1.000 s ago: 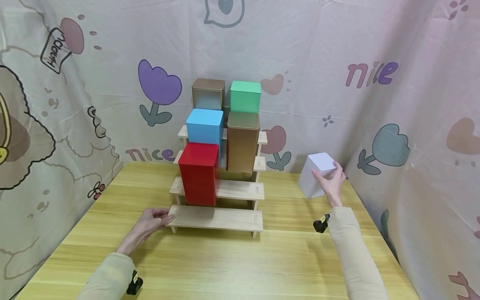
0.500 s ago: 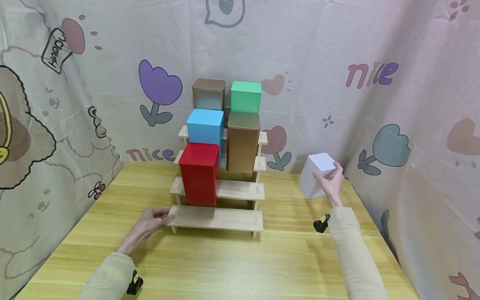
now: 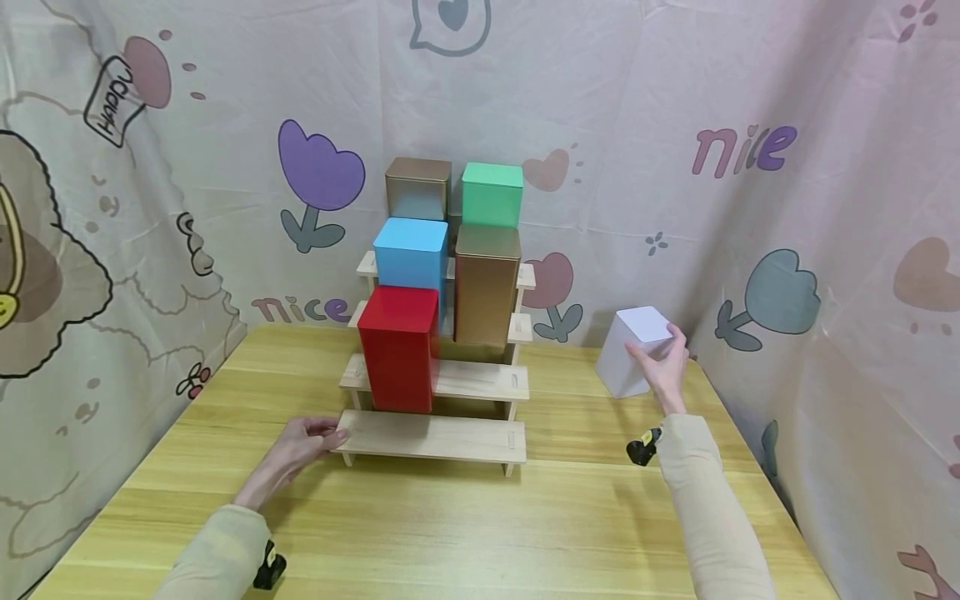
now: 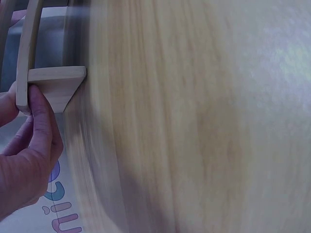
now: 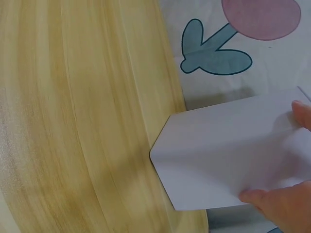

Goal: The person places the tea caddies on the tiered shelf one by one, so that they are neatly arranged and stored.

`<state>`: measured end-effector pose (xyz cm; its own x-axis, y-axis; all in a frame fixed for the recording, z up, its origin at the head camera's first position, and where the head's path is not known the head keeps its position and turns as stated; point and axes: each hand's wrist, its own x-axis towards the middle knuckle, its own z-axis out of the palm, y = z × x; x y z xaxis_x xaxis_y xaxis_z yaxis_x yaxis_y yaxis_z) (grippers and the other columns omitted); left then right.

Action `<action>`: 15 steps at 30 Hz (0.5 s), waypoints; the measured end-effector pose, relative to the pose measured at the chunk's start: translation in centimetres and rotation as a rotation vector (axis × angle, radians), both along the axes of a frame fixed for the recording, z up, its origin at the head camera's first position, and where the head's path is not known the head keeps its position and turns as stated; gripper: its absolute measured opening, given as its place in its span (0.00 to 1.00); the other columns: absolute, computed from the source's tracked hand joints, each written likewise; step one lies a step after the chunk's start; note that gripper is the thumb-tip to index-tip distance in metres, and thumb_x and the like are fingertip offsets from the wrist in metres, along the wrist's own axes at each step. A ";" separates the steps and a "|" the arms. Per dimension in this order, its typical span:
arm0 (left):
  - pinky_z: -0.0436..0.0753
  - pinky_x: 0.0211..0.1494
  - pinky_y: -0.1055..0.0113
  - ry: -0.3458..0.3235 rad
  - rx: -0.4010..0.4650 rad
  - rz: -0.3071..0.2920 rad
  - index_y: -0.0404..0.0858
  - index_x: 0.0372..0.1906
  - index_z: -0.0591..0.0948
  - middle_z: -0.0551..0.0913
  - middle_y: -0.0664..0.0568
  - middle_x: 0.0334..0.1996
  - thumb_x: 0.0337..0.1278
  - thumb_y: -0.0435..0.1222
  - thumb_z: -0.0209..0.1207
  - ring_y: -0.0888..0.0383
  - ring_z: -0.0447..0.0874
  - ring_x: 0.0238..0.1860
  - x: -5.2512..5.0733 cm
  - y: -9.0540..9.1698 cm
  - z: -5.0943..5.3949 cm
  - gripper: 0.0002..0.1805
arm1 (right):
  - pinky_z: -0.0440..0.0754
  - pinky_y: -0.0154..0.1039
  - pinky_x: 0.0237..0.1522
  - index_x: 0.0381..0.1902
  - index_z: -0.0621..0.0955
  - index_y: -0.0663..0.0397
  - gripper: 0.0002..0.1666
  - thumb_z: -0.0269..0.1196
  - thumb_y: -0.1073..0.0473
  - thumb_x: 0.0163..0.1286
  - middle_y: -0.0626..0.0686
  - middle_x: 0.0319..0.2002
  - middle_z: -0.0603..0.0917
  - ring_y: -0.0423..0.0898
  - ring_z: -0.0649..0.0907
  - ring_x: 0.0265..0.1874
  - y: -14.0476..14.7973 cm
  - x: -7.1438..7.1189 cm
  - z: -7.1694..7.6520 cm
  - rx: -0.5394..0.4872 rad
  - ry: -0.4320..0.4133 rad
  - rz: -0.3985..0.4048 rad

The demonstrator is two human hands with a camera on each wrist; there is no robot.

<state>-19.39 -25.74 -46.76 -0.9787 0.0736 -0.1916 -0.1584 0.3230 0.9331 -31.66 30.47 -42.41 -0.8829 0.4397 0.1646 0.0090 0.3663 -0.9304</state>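
My left hand (image 3: 300, 446) pinches the left end of the lowest step of a pale wooden stepped display stand (image 3: 435, 435). Seen from the left wrist, the board (image 4: 24, 63) lies between thumb and fingers (image 4: 41, 121). At the table's back right, my right hand (image 3: 663, 371) grips a white rectangular box (image 3: 622, 358) by its upper part, thumb on one side and fingers on the other. The lower end of the white box (image 5: 194, 160) meets the tabletop in the right wrist view. A red box (image 3: 397, 358) stands upright on the stand's second step, left side.
Higher on the stand are a blue box (image 3: 411, 250), a bronze box (image 3: 486, 287), a brown box (image 3: 417, 190) and a green box (image 3: 491, 196). A printed curtain (image 3: 600, 100) hangs behind and beside the wooden table (image 3: 450, 533).
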 end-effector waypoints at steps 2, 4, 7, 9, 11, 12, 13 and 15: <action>0.88 0.49 0.68 0.000 -0.001 -0.002 0.13 0.64 0.66 0.78 0.25 0.55 0.68 0.31 0.60 0.61 0.83 0.43 0.0 0.0 0.0 0.30 | 0.56 0.64 0.78 0.80 0.50 0.46 0.54 0.69 0.58 0.65 0.65 0.76 0.55 0.62 0.56 0.77 0.0 0.0 0.0 0.000 0.007 0.006; 0.88 0.50 0.67 -0.003 -0.007 0.001 0.14 0.64 0.67 0.78 0.24 0.56 0.68 0.32 0.60 0.61 0.83 0.44 0.1 0.1 0.0 0.30 | 0.54 0.64 0.79 0.80 0.50 0.46 0.54 0.69 0.58 0.65 0.64 0.77 0.54 0.61 0.55 0.78 0.0 0.1 0.0 -0.004 0.012 0.012; 0.88 0.52 0.64 -0.003 -0.025 0.001 0.14 0.64 0.67 0.78 0.24 0.56 0.68 0.32 0.60 0.59 0.84 0.45 0.1 0.1 0.0 0.30 | 0.52 0.63 0.80 0.80 0.51 0.45 0.54 0.69 0.57 0.66 0.62 0.78 0.53 0.60 0.53 0.79 0.0 0.2 0.1 -0.013 0.020 0.018; 0.88 0.53 0.62 0.001 -0.041 0.002 0.15 0.64 0.68 0.78 0.25 0.56 0.68 0.33 0.60 0.57 0.84 0.46 0.1 0.1 0.0 0.29 | 0.51 0.63 0.80 0.80 0.51 0.44 0.54 0.69 0.57 0.66 0.61 0.79 0.52 0.60 0.53 0.79 0.0 0.3 0.2 -0.021 0.020 0.018; 0.88 0.53 0.60 0.002 -0.050 0.003 0.15 0.64 0.68 0.79 0.25 0.56 0.68 0.33 0.60 0.56 0.84 0.47 0.1 0.1 0.1 0.29 | 0.51 0.63 0.80 0.80 0.50 0.43 0.54 0.69 0.57 0.66 0.61 0.79 0.52 0.60 0.52 0.79 0.0 0.3 0.3 -0.026 0.022 0.020; 0.87 0.54 0.60 0.004 -0.055 0.003 0.15 0.64 0.68 0.79 0.25 0.56 0.68 0.33 0.60 0.55 0.84 0.47 0.1 0.1 0.1 0.29 | 0.51 0.63 0.80 0.80 0.50 0.43 0.54 0.69 0.57 0.66 0.61 0.79 0.51 0.60 0.52 0.79 0.0 0.3 0.3 -0.030 0.022 0.021; 0.87 0.53 0.60 0.004 -0.059 0.004 0.15 0.64 0.68 0.79 0.25 0.56 0.68 0.33 0.60 0.55 0.84 0.47 0.1 0.1 0.0 0.29 | 0.51 0.63 0.80 0.80 0.50 0.43 0.54 0.69 0.57 0.66 0.61 0.79 0.52 0.60 0.52 0.79 0.0 0.3 0.4 -0.030 0.022 0.019; 0.87 0.53 0.60 0.001 -0.060 0.005 0.16 0.64 0.68 0.79 0.25 0.56 0.68 0.34 0.60 0.56 0.84 0.47 0.1 0.0 0.0 0.29 | 0.53 0.63 0.80 0.80 0.50 0.43 0.54 0.69 0.56 0.66 0.61 0.79 0.52 0.60 0.53 0.79 -0.1 0.4 0.5 -0.030 0.022 0.019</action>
<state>-19.27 -25.69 -46.71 -0.9793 0.0571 -0.1941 -0.1588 0.3776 0.9123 -31.28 30.36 -41.90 -0.8873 0.4283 0.1711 -0.0184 0.3378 -0.9410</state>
